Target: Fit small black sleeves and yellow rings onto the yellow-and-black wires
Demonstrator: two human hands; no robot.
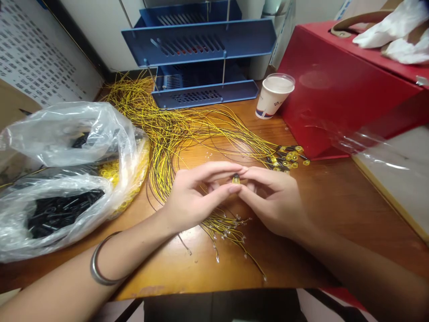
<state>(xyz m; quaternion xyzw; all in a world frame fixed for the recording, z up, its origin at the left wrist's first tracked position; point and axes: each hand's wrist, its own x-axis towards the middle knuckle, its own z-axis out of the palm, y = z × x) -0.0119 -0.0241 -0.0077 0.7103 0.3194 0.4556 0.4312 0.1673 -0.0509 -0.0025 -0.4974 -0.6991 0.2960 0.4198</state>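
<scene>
My left hand (201, 190) and my right hand (273, 197) meet over the middle of the table, thumbs and fingertips closed around one small part. Between them shows a yellow cap with a black top (236, 179); most of it is hidden by my fingers. Under my hands lie yellow and black wires with clear bulb-like tips (229, 230). To the right of my fingers rests a bunch of wire ends fitted with black sleeves and yellow caps (286, 157). A large tangle of yellow wires (164, 143) spreads behind my left hand.
Plastic bags at left hold black sleeves (63, 210) and yellow caps (129, 183). A blue tray rack (201, 42) stands at the back, with a paper cup (275, 95) beside it. A red box (338, 85) and a whitish panel (398, 174) bound the right side.
</scene>
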